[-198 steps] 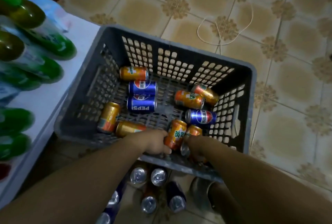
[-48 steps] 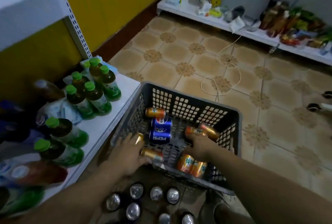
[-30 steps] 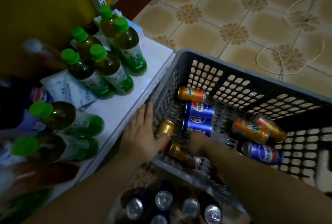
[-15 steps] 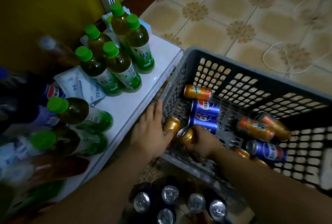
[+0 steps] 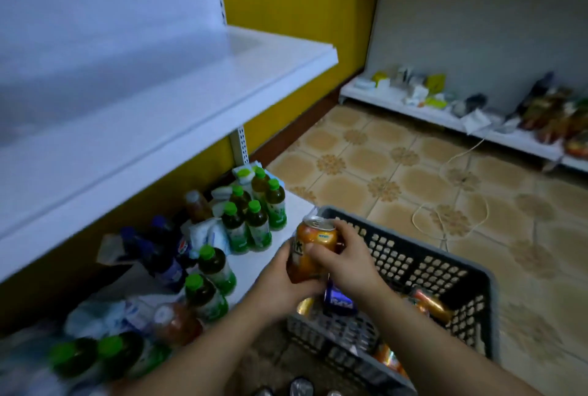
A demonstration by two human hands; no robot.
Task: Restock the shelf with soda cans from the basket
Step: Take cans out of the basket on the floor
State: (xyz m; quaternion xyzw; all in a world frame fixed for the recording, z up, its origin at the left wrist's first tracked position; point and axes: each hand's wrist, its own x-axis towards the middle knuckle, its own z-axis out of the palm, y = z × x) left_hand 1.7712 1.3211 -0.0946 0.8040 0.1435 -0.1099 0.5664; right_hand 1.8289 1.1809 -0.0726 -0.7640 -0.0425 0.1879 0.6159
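At centre frame, the left hand and right hand both had fingers wrapped round one orange can, above the basket at lower right. Several cans lay inside. The shelf at upper left showed none, so most work likely remained.

left hand: under-left of the can, fingers curled round its base | right hand: right of the can, thumb across its front, fingers behind | forearms: converge from below the can
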